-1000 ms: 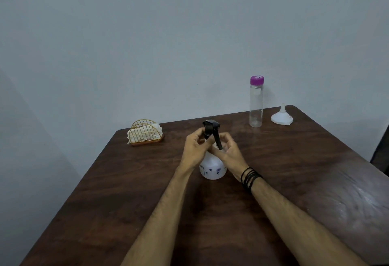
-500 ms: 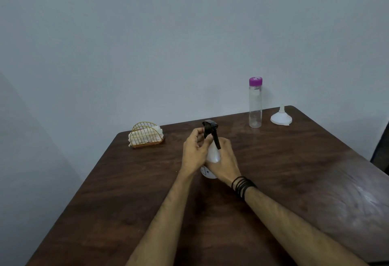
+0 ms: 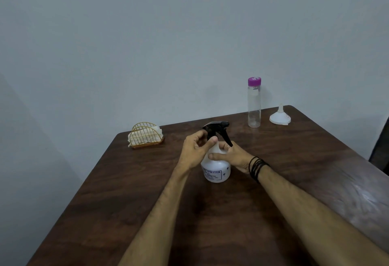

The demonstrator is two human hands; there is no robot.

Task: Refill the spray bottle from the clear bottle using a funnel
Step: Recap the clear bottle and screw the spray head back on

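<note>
Spray bottle (image 3: 216, 168) turned, "SPRAYER" label now visible, both hands gripping it

Plain home room, bare grey wall (image 3: 147, 34), wooden table (image 3: 294, 181), napkin holder (image 3: 145, 136)

- Spray bottle (image 3: 216, 171): neck and collar hidden behind the left hand (image 3: 194, 152) and right hand (image 3: 232, 157); label print too small to read past the word "SPRAYER".
- Right hand fingers (image 3: 223, 145): mostly hidden behind the bottle's shoulder; only the thumb shows across the front.
- Clear bottle (image 3: 254, 105): liquid level cannot be told.
- Funnel (image 3: 280, 117): far rim too small to make out.
- Wire holder (image 3: 145, 136): white contents partly hidden by the bars.
- Desk (image 3: 315, 171): near edge and right side cut off by the frame.
- Dark object (image 3: 381, 147) at the right edge: cut off, unidentifiable.
- Both forearms: cut off at the bottom edge.
</note>
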